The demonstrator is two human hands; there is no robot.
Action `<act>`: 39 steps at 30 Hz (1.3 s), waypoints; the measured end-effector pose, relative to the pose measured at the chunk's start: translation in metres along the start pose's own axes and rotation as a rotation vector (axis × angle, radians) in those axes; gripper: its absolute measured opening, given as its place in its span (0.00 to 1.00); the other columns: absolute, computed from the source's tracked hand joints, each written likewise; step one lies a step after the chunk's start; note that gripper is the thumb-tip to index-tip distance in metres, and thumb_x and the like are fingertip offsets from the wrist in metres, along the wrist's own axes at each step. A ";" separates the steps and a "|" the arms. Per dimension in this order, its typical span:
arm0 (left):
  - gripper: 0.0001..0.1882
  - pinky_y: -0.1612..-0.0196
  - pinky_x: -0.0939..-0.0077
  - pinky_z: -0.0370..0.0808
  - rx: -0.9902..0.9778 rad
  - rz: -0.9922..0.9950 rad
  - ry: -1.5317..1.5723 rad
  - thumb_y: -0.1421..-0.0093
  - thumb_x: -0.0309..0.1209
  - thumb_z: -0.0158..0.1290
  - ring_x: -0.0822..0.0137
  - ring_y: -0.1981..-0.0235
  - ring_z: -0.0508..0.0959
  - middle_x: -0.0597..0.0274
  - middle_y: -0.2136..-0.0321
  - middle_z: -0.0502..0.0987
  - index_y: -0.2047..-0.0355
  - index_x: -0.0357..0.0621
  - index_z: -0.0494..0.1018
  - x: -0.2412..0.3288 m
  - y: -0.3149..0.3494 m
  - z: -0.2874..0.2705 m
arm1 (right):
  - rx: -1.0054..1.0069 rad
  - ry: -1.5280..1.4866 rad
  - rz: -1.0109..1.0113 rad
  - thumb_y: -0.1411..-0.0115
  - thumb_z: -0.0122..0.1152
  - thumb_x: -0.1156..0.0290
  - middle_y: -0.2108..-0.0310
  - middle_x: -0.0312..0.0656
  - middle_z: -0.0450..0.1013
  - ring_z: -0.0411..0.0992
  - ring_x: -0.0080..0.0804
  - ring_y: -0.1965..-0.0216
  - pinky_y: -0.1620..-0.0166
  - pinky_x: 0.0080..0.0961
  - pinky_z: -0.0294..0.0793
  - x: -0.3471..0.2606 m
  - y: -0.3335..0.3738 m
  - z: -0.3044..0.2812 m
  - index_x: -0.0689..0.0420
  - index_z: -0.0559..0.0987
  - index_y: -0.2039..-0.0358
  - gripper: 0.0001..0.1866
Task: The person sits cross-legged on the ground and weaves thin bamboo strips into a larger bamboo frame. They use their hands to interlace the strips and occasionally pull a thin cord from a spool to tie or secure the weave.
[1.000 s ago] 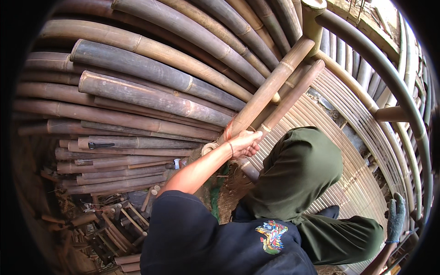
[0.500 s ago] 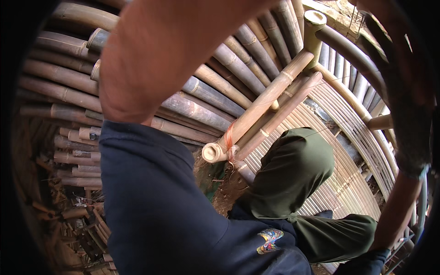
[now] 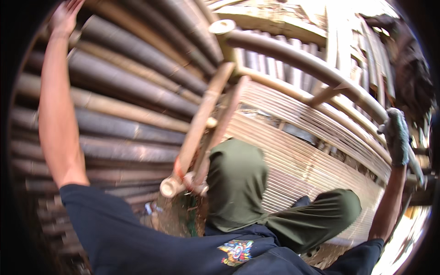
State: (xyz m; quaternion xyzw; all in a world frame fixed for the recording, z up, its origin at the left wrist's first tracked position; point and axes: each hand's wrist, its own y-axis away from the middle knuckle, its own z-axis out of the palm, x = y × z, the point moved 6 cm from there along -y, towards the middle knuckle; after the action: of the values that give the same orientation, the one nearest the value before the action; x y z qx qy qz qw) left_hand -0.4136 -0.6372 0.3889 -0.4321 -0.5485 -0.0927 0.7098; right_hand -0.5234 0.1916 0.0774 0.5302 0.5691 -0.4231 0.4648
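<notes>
My bare left hand reaches out to the far upper left, its fingers stretched, over the ends of stacked bamboo poles. Whether it touches a pole is hard to tell at the dark rim. On the right, my right hand, in a grey-green glove, is closed round the curved top rail of a bamboo bench, near the rail's right end. The slatted bamboo seat is under my bent legs in green trousers.
A thick bamboo armrest crosses between the stack and the seat, orange cord tied near its front end. An upright bamboo post stands at the back corner. Dark cloth hangs at the upper right.
My left arm has swung from across the upper view out to the far left. The view has turned, and the bench and poles appear shifted left. My gloved right hand appears lower, on the rail.
</notes>
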 end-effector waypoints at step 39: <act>0.17 0.84 0.86 0.58 -1.222 -1.456 -0.180 0.29 0.42 0.46 0.83 0.84 0.59 0.74 0.82 0.64 0.65 0.42 0.75 -0.190 0.887 0.424 | 0.257 -0.033 0.603 0.36 0.56 0.68 0.56 0.51 0.76 0.75 0.42 0.56 0.52 0.33 0.74 0.279 0.318 -0.024 0.63 0.77 0.54 0.14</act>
State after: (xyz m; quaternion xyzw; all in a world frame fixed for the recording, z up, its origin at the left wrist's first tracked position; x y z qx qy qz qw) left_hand -0.2457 0.1416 -0.2175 -0.2862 -0.5921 -0.7486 0.0848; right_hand -0.2100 0.2994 -0.1870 0.7222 0.3209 -0.3435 0.5075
